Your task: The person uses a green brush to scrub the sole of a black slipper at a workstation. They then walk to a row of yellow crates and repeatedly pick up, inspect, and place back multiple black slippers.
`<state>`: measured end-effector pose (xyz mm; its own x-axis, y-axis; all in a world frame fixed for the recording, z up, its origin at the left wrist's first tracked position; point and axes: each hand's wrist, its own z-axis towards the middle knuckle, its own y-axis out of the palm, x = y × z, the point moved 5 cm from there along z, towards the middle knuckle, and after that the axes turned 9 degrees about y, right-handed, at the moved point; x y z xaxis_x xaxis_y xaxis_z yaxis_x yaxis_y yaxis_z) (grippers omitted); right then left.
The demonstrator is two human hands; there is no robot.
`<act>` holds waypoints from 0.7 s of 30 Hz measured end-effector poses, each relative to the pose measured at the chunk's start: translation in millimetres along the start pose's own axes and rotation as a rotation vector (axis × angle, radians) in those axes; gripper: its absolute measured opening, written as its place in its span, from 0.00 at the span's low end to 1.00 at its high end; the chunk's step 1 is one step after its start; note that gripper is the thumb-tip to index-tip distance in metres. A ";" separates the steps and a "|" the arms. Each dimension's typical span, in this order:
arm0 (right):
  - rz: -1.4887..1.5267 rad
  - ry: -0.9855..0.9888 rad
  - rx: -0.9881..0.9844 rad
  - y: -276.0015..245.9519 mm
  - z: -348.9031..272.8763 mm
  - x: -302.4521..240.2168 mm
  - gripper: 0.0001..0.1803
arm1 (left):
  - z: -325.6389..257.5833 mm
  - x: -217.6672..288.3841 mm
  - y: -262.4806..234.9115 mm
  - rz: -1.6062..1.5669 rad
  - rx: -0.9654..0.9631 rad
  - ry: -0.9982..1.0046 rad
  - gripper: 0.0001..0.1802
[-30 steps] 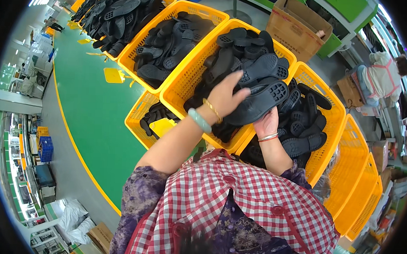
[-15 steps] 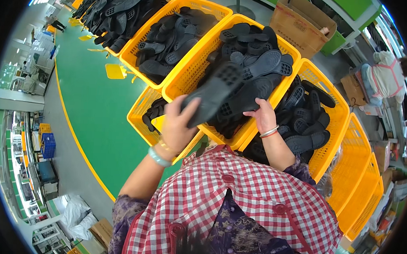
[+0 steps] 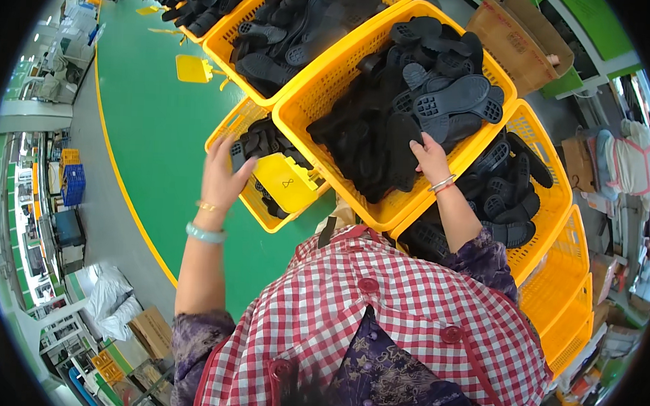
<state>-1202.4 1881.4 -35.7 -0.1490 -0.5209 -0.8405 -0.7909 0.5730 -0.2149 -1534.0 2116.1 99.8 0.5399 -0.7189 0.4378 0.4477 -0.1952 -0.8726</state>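
Observation:
My left hand point(image 3: 221, 175) hovers with spread fingers and nothing in it over the left edge of a small yellow crate point(image 3: 230, 123). That crate holds a few black shoe soles point(image 3: 259, 138) and a yellow card point(image 3: 286, 181). My right hand point(image 3: 430, 155) lies flat on the heap of black rubber soles point(image 3: 387, 104) in the large middle yellow crate point(image 3: 330, 87), near its front right wall. A bracelet sits on each wrist. My checked apron fills the lower part of the view.
Another sole-filled yellow crate point(image 3: 223, 42) stands at the upper left, and one more point(image 3: 542, 205) to the right. Stacked yellow crates point(image 3: 567, 301) stand at the lower right. A cardboard box point(image 3: 520, 45) sits behind. The green floor point(image 3: 147, 123) stretches left.
My left hand carried a stack of black soles from the middle crate down to the left and now hangs empty over the small crate. My right hand stayed on the middle crate's soles.

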 end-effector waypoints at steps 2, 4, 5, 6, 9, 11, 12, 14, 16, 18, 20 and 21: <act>0.006 0.009 -0.007 -4.5 5.6 1.6 0.17 | 43.8 34.6 50.1 -0.384 -0.137 -0.048 0.30; 0.119 -0.035 -0.005 -12.6 4.8 -3.0 0.16 | 84.0 87.5 96.2 -0.490 -0.353 -0.127 0.30; 0.191 -0.061 -0.018 -8.0 1.8 -16.6 0.16 | 94.0 83.8 126.5 -0.506 -0.328 -0.105 0.30; 0.271 -0.078 0.002 -12.0 -1.9 -23.4 0.17 | 108.0 91.2 157.8 -0.450 -0.422 -0.168 0.31; 0.325 -0.059 0.190 -33.0 -11.7 -62.0 0.23 | 113.8 61.4 274.0 -0.203 -0.660 -0.277 0.26; 0.319 -0.094 0.334 -61.8 -1.5 -80.8 0.26 | 93.4 48.8 315.2 -0.275 -0.731 -0.455 0.29; 0.305 -0.132 0.389 -77.3 10.0 -90.2 0.27 | 82.9 41.8 329.4 -0.215 -0.813 -0.498 0.28; 0.232 -0.205 0.450 -105.5 30.1 -117.5 0.27 | 65.5 35.8 350.8 -0.227 -0.905 -0.447 0.25; 0.261 -0.227 0.564 -137.9 64.6 -116.4 0.31 | 53.1 37.4 356.9 -0.221 -0.932 -0.695 0.29; -0.029 -0.241 0.734 -160.4 101.1 -115.8 0.34 | 36.7 29.5 393.9 -0.252 -0.966 -0.981 0.37; -0.452 -0.177 0.903 -171.5 118.0 -98.9 0.37 | 40.7 45.8 400.5 -0.146 -0.925 -0.949 0.42; -0.569 -0.208 0.892 -165.4 122.6 -89.5 0.36 | 40.5 47.3 402.2 -0.094 -0.895 -0.952 0.45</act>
<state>-985.5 1910.8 14.1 0.2743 -0.7870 -0.5526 0.0179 0.5787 -0.8153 -1299.6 2030.6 -221.7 0.9866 0.0000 0.1633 0.0844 -0.8562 -0.5097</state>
